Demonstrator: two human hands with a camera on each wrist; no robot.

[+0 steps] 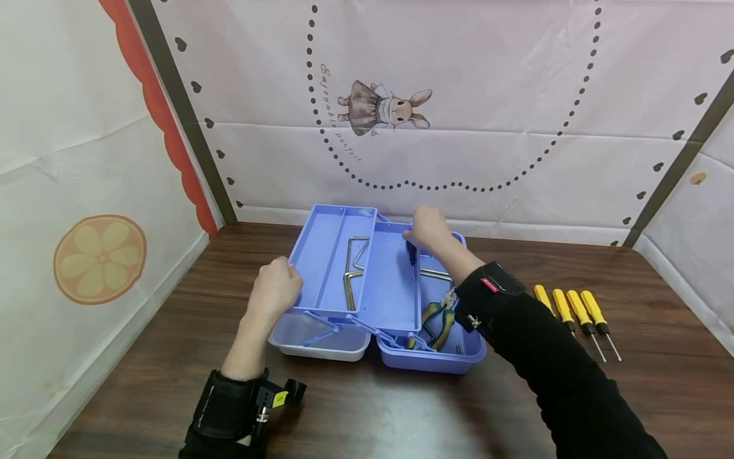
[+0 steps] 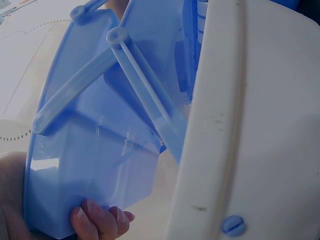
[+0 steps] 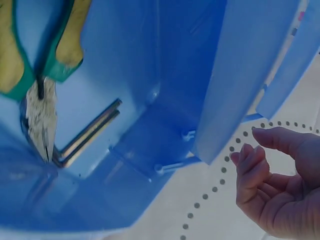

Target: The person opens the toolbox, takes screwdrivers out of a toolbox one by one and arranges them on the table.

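A blue folding toolbox (image 1: 427,364) stands spread out on the table. My left hand (image 1: 275,285) grips the outer edge of its upper tray (image 1: 315,258), fingers curled under the tray (image 2: 115,170) in the left wrist view. L-shaped metal hex keys (image 1: 347,274) lie in that tray. Over the far edge of the middle tray (image 1: 391,280) is my right hand (image 1: 430,228); the right wrist view shows its fingers loosely bent, thumb apart, holding nothing. A small dark thing (image 1: 411,252) below it is unclear. Pliers (image 3: 42,107) with yellow-green handles and more hex keys (image 3: 92,132) lie in the bottom compartment.
Several yellow-handled screwdrivers (image 1: 580,312) lie in a row on the wooden table (image 1: 413,414), right of the toolbox. The translucent whitish lid (image 1: 327,347) lies beneath the upper tray. Printed cloth walls (image 1: 487,83) stand behind and on both sides.
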